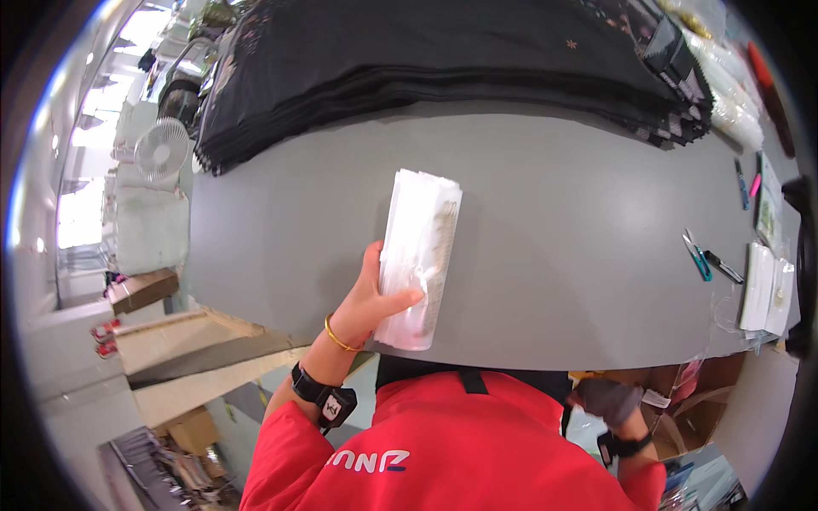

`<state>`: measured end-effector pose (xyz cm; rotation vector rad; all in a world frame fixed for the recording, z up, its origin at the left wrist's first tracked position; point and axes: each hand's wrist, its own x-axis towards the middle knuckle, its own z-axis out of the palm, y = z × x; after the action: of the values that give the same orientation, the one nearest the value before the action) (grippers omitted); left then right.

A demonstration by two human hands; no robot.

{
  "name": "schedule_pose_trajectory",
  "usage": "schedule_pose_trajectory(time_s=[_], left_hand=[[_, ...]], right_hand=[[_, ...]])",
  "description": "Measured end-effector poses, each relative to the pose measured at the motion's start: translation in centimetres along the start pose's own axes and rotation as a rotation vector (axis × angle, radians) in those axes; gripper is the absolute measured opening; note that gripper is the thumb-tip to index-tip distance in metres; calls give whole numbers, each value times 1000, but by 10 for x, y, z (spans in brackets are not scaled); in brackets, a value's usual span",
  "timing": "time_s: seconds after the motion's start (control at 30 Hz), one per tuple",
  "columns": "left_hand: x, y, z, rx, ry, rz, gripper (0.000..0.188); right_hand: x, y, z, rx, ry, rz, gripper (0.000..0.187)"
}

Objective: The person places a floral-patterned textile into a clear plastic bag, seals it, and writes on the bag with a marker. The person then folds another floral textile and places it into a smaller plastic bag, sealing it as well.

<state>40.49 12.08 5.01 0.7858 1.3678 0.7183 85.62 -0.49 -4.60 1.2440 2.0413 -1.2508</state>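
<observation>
Left fingers: closed around the lower left side of the bundle, thumb (404,300) flat across its near face, the rest mostly hidden behind.
Left hand (373,298): out over the near half of the tabletop (554,238), gripping.
Bundle (422,247): white, oblong, shiny clear wrap, top leaning slightly right; in the left hand, near the front edge. Cannot tell if it touches the surface below.
Left wrist: yellow bangle (341,336), then black strapped device (328,399).
Right hand (609,400): low right, past the front edge, dark and blurred, just beside an open cardboard box (703,404). Finger state: cannot tell.
Tabletop right: teal-handled snips (701,262) next to a black-handled tool (724,267); white plastic packs (758,289) nearer the edge; blue pen-like tool (743,186) and pink marker (756,186) farther back.
Tabletop far side: wide stack of black cloth (426,51), layered edges facing the person, well apart from the bundle.
Far left: white fan (162,149), off the tabletop.
</observation>
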Motion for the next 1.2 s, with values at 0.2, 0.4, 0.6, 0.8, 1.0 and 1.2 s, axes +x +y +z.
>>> schedule_pose_trajectory(time_s=[0.2,0.4,0.6,0.8,1.0,1.2], left_hand=[[-28,-33,51,489,241,599,89],[-84,-36,80,806,253,1070,89],[-120,-38,11,553,-151,1017,61],[-151,-66,-6,187,-69,695,60],[-148,-88,-39,-23,135,581,64],[-138,-111,-71,-147,241,666,59]], right_hand=[[-35,-145,-105,1052,467,-557,46],[60,-237,-83,1035,941,-875,84],[68,-248,-55,1600,439,-899,57],[71,-272,-40,1462,223,-873,75],[84,-289,-37,1447,93,-708,77],[106,-320,-42,1309,194,-617,83]])
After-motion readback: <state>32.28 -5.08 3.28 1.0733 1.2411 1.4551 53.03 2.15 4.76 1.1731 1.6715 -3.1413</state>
